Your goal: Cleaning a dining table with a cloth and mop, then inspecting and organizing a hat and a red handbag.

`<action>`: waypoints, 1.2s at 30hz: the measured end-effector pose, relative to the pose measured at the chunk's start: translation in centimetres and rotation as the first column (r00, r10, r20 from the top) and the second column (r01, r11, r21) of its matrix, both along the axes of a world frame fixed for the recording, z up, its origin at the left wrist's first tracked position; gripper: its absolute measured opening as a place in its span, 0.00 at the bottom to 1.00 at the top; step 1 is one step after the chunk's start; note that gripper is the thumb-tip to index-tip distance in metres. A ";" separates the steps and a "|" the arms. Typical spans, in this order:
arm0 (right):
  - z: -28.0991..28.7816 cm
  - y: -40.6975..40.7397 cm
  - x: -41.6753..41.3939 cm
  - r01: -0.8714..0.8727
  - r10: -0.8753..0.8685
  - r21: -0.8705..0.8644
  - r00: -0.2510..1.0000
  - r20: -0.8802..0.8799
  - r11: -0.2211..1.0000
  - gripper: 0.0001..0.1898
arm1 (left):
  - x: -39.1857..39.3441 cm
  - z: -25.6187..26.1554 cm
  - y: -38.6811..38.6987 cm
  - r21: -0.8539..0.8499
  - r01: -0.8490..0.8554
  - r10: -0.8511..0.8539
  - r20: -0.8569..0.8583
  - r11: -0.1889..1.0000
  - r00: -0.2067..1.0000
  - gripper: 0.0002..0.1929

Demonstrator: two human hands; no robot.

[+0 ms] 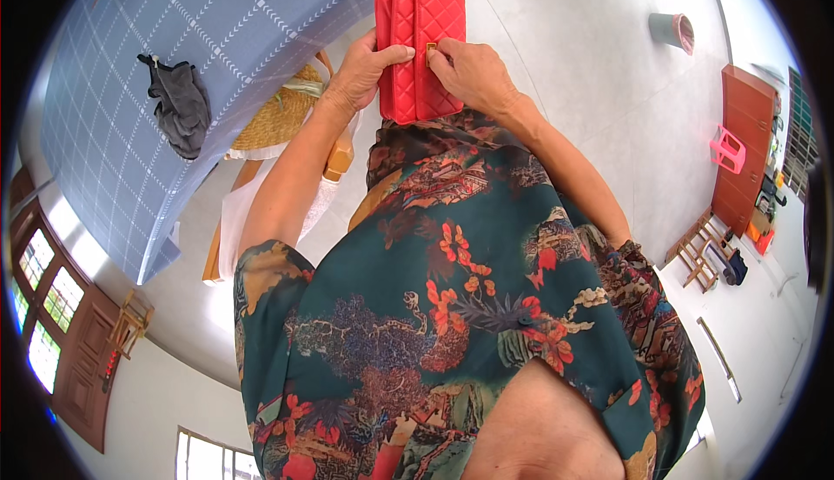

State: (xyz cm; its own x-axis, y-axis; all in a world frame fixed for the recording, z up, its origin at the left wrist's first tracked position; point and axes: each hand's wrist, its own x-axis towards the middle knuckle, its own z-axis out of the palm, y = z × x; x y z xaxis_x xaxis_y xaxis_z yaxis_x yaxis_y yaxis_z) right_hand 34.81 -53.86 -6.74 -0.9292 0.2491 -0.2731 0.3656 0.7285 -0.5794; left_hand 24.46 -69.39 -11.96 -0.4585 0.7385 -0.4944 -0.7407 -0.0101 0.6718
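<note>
A red quilted handbag (440, 17) with a gold-coloured clasp (431, 53) is held up before me, above my lap. My left hand (365, 69) grips its left side, the thumb lying across the front and the fingers hidden behind. At the clasp, the thumb and bent index finger of my right hand (472, 73) touch the metal, with the palm resting near the bag's right edge. The flap looks closed over the front. Whether my right fingers pinch the clasp or only press on it is hard to tell.
To the left stands a table with a blue patterned cloth (98, 115), a dark grey crumpled cloth item (182, 108) on it. A straw hat (277, 118) lies on a wooden chair (339, 157) beside my left forearm. Farther right are a waste bin (664, 29) and a pink stool (728, 149).
</note>
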 end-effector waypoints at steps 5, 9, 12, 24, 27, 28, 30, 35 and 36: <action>0.7 0.2 0.3 0.017 -0.017 0.031 1.000 -0.004 0.999 0.18 | 0.1 -0.7 0.1 0.020 0.014 -0.013 -0.034 1.000 0.999 0.24; 1.3 -0.1 0.7 0.066 -0.066 0.017 0.997 -0.029 0.998 0.17 | 0.1 -0.4 0.2 0.023 0.027 -0.024 -0.104 0.999 0.994 0.25; 0.8 0.2 1.1 0.067 -0.067 -0.002 0.997 -0.041 0.998 0.17 | 0.2 0.2 0.2 0.017 0.051 -0.049 -0.117 0.999 0.992 0.26; 0.3 -0.1 0.9 -0.110 0.099 0.083 0.987 0.126 0.990 0.24 | 0.5 -0.2 -0.1 -0.117 0.100 -0.125 -0.233 0.988 0.964 0.25; 0.2 -0.1 0.4 -0.092 0.076 0.049 0.959 0.274 0.995 0.22 | 0.7 0.4 0.1 -0.154 0.092 -0.142 -0.354 0.984 0.925 0.24; 0.2 -0.1 0.5 -0.093 0.076 0.048 0.959 0.274 0.995 0.22 | 0.6 0.0 -0.1 -0.155 0.091 -0.141 -0.354 0.984 0.925 0.24; 0.1 0.5 0.9 -0.029 0.009 0.067 0.959 0.282 0.997 0.21 | 0.3 -1.0 -0.7 -0.194 0.039 -0.097 -0.298 0.980 0.950 0.24; 0.4 2.5 2.5 -0.003 -0.013 0.058 0.962 0.274 0.998 0.19 | 0.0 -1.6 -1.1 -0.119 0.009 -0.035 -0.223 0.993 0.974 0.22; 0.2 2.6 2.8 0.059 -0.061 0.015 0.964 0.260 0.998 0.19 | 0.0 -1.6 -1.1 -0.105 0.002 -0.022 -0.185 0.994 0.982 0.21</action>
